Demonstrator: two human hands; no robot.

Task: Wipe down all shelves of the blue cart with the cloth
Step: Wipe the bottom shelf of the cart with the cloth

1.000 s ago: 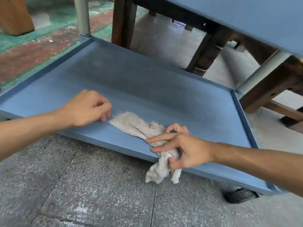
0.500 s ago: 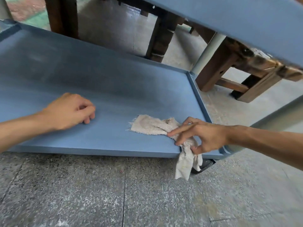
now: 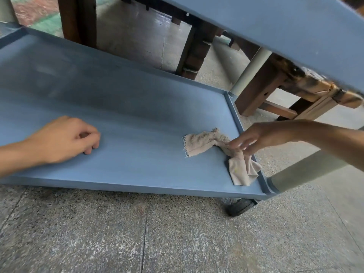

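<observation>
Fingers of the right hand (image 3: 262,138) are spread and mostly straight, their tips pressing down on the cloth (image 3: 220,152); they are blurred, so whether any of them pinches the fabric cannot be told. Fingers of the left hand (image 3: 65,138) are curled loosely under the palm with nothing in them, the knuckles resting on the shelf well to the left of the cloth.

From largest down: the blue cart's bottom shelf (image 3: 128,123) fills most of the view, a shallow tray with a raised rim, standing on a speckled grey floor (image 3: 157,233). An upper blue shelf (image 3: 285,32) slants across the top right. Grey posts (image 3: 305,172) rise from the corners of the bottom shelf. Dark wooden furniture legs (image 3: 197,52) stand behind the cart. A black wheel (image 3: 241,206) shows under the near right corner.

The beige, frayed cloth lies crumpled in the shelf's near right corner, one end flat toward the middle, the other bunched against the right rim.
</observation>
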